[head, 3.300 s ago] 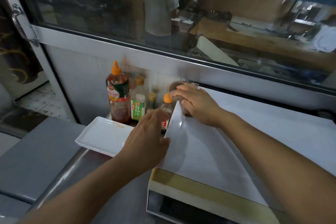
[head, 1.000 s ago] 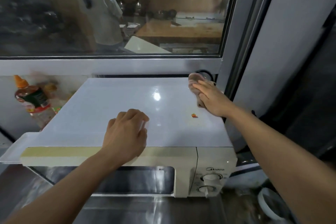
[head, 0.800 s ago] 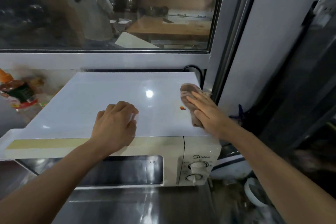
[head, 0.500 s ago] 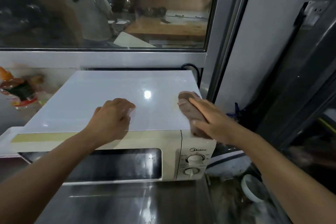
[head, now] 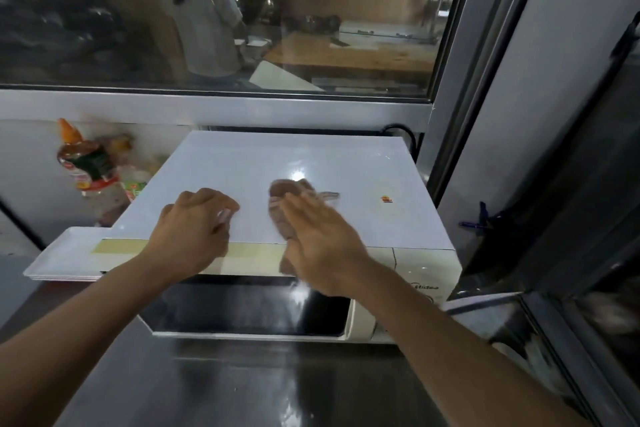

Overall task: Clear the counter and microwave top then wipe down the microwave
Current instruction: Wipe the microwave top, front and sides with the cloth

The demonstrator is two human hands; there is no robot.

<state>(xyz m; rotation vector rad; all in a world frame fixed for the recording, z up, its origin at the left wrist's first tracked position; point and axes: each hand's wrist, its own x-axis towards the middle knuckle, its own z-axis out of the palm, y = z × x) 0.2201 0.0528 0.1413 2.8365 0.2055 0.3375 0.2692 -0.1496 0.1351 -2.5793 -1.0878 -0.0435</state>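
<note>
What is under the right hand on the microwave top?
A brown cloth lies under the right hand, pressed flat on the microwave top. The cloth's middle and the surface beneath are covered.

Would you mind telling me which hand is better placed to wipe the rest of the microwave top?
Right. The right hand already presses the cloth flat on the microwave top. The left hand holds no cloth; it rests curled near the front edge.

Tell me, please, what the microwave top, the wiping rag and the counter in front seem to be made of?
Microwave top: smooth glossy white sheet, maybe painted metal or plastic; it shows a bright glare spot.
Rag: soft brown cloth, crumpled.
Counter: probably stainless steel, grey with streaky reflections.
</note>
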